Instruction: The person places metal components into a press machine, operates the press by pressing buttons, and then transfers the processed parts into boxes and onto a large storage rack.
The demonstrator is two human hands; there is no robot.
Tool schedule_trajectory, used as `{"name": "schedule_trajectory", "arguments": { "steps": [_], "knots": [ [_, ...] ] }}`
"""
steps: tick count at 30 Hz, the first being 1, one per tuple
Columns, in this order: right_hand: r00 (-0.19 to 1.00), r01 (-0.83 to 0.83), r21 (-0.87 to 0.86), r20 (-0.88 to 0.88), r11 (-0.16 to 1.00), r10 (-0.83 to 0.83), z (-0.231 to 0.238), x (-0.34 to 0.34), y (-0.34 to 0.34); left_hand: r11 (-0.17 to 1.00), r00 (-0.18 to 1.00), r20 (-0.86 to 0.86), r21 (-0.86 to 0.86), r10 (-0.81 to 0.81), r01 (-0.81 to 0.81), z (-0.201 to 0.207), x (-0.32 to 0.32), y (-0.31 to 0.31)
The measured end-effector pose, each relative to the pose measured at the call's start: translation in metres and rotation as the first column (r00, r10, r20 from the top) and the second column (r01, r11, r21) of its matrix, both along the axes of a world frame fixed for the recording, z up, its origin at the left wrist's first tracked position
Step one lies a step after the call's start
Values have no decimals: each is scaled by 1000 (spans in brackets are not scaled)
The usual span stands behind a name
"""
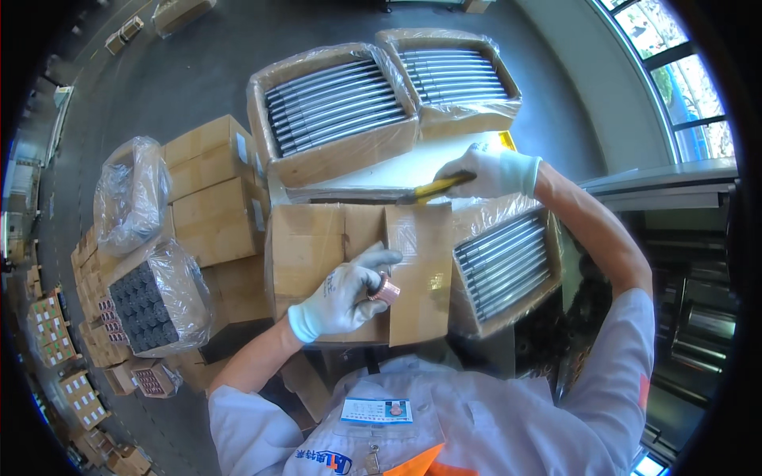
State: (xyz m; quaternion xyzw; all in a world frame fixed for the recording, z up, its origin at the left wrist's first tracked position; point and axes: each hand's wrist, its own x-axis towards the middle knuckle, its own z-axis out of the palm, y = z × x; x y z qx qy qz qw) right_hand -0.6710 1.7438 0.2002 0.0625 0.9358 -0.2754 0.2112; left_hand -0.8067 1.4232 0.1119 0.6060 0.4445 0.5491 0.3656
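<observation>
The left hand (345, 293) is closed around a copper piece (386, 291), pinched at its fingertips, with one finger stretched out toward the right hand. The right hand (492, 170), farther out and to the right, grips a yellow tool (444, 187). Below the left hand lies a brown carton (305, 246); the tool's far end is at or just above the carton's far edge, left of the right hand.

The step in hand looks like handling the small piece over the carton while the tool is kept ready or put to use at the edge. A next move with the tool would, I judge, call for a steady right grip and the left fingers clear of its end.

Beyond the right hand, boxes of rods (337, 103) stand past a white board (444, 155); nearer the body from that hand is another rod box (508, 266).

The left fingers cover part of the copper piece, so its full form cannot be told. The right hand hides most of the tool's grip, its tip is hard to make out, and whether it touches the carton is unclear. The carton's inside does not show.
</observation>
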Motion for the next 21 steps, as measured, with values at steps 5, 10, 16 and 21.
{"name": "schedule_trajectory", "arguments": {
  "steps": [5, 10, 16, 21],
  "knots": [
    [998, 47, 62, -53, 997, -44, -7, 15, -3, 993, 1000, 4, 119, 19, -19, 5, 8, 11],
    [985, 67, 90, -164, 994, -51, -7, 27, -19, 974, 994, -105, 224, 28, -4, 12, 14, 14],
    [924, 312, 210, -295, 927, -245, 16, 22, -36, 948, 950, -302, 319, 82, 19, 13, 23, 8],
    [942, 40, 326, -328, 945, 73, 48, 13, -104, 844, 813, 228, -103, 536, -527, 29, -13, -5]
  ]
}}
